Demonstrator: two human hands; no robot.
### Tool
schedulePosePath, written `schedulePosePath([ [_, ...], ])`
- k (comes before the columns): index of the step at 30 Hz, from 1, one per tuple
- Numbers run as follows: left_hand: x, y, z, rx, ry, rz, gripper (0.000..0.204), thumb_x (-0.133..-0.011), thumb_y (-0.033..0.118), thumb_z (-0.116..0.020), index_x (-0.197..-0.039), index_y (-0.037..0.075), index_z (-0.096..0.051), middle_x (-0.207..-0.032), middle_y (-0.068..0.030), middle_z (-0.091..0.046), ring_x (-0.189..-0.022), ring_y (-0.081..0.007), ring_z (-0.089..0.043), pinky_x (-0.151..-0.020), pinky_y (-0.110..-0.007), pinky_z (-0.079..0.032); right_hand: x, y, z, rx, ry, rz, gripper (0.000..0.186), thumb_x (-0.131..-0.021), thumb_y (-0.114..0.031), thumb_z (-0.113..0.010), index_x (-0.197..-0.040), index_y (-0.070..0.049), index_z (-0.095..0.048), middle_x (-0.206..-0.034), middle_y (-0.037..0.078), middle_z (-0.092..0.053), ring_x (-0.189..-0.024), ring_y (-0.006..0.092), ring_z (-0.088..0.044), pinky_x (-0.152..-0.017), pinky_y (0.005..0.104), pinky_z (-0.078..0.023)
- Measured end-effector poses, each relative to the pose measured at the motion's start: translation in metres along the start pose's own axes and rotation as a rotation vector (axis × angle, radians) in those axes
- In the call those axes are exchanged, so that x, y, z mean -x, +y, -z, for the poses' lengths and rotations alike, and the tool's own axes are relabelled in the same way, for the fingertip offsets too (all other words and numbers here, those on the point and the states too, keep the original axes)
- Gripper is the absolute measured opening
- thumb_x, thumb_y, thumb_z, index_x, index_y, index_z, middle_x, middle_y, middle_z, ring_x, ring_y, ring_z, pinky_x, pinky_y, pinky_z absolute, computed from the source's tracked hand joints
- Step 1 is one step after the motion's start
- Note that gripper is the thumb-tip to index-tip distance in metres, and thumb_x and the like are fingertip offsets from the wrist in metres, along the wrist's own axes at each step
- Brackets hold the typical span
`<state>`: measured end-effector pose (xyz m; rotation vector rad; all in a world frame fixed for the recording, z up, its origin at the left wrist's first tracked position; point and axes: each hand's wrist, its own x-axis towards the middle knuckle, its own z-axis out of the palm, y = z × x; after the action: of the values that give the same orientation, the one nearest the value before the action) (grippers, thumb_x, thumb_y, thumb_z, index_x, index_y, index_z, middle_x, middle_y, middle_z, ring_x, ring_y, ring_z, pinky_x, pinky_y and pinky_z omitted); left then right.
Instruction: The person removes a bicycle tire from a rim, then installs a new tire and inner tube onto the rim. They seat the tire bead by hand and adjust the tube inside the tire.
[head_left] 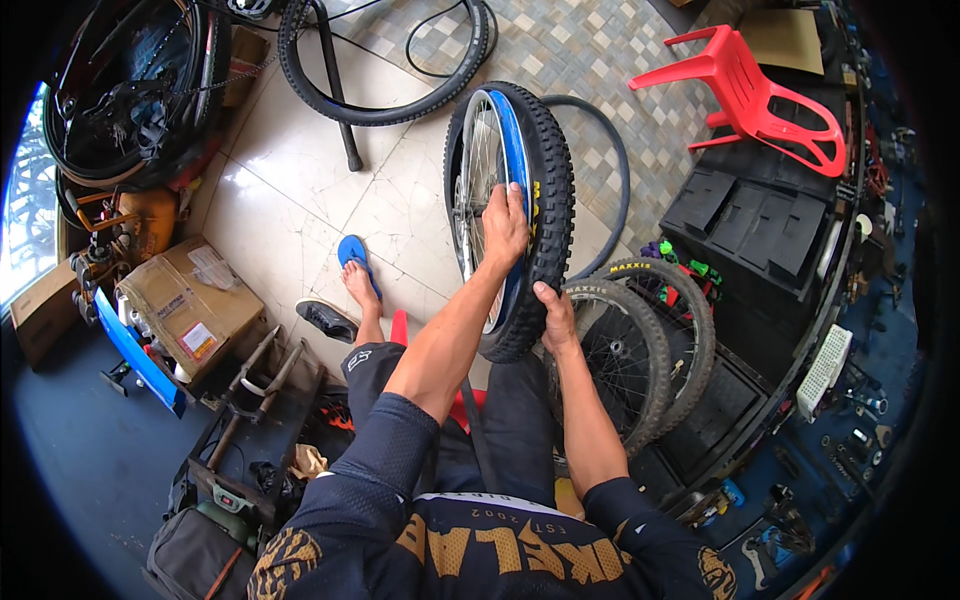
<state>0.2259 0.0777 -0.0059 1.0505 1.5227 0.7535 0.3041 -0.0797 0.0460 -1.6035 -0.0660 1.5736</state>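
Blue band (511, 125) peeking out between rim and rubber, so you can see the chunky tyre (556, 190) isn't sitting flush all round the wheel (482, 165). The whole thing is tipped up on edge in front of the person's lap, which I reckon is so both faces are in reach. Left hand (505, 230) is mostly closed, fingers curled at the rim edge right by the blue; can't see exactly what the fingertips have. Right hand (558, 318) is partly closed on the lower right of the tyre, thumb against the tread, other fingers mostly hidden. Looks like that one steadies it while the left gets the fiddly spot. A dark loop (624, 170) lies on the floor just past the tyre. Two spare wheels (662, 365) stand overlapped on the right, probably leaning together to save floor. Red chair (715, 75) sits farther off, box (175, 290) over left, which leaves some elbow room, I'd guess.
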Motion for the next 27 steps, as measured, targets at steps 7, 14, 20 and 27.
schedulePosePath([
  [7, -0.004, -0.011, 0.015, 0.084, -0.067, -0.028, 0.056, -0.114, 0.046, -0.037, -0.094, -0.003, -0.055, -0.082, -0.0223, -0.058, -0.076, -0.037, -0.055, -0.076, -0.047, -0.045, 0.007, -0.01, -0.012, 0.017, -0.048, 0.053, 0.045, -0.094, -0.036, -0.07, -0.121, 0.0, -0.069, -0.112, 0.006, -0.074, -0.103, 0.0177, -0.069, -0.097, 0.0331, -0.051],
  [14, 0.007, -0.023, 0.031, 0.156, -0.146, 0.012, 0.061, -0.114, 0.051, -0.03, -0.099, -0.001, -0.056, -0.086, -0.018, -0.056, -0.08, -0.0302, -0.052, -0.081, -0.044, -0.045, -0.023, -0.023, -0.018, 0.139, 0.007, 0.057, 0.06, -0.101, -0.05, -0.065, -0.135, 0.0, -0.062, -0.124, 0.009, -0.072, -0.111, 0.0185, -0.068, -0.102, 0.0346, -0.051],
  [20, 0.049, -0.035, 0.036, 0.133, -0.144, 0.062, 0.056, -0.115, 0.045, -0.032, -0.102, -0.004, -0.056, -0.094, -0.0275, -0.059, -0.089, -0.0472, -0.057, -0.084, -0.047, -0.047, -0.05, -0.043, -0.009, -0.077, -0.133, -0.087, 0.083, -0.095, -0.073, -0.057, -0.139, -0.003, -0.061, -0.129, 0.012, -0.071, -0.112, 0.0268, -0.07, -0.103, 0.0434, -0.053],
  [27, 0.084, -0.038, 0.081, 0.084, -0.126, 0.192, 0.051, -0.111, 0.047, -0.05, -0.097, 0.0, -0.063, -0.074, -0.0067, -0.061, -0.071, -0.0171, -0.058, -0.067, -0.039, -0.048, -0.058, -0.04, -0.017, -0.25, -0.302, -0.232, 0.112, -0.085, -0.091, -0.047, -0.142, 0.005, -0.057, -0.136, 0.019, -0.067, -0.12, 0.0329, -0.066, -0.11, 0.0465, -0.048],
])
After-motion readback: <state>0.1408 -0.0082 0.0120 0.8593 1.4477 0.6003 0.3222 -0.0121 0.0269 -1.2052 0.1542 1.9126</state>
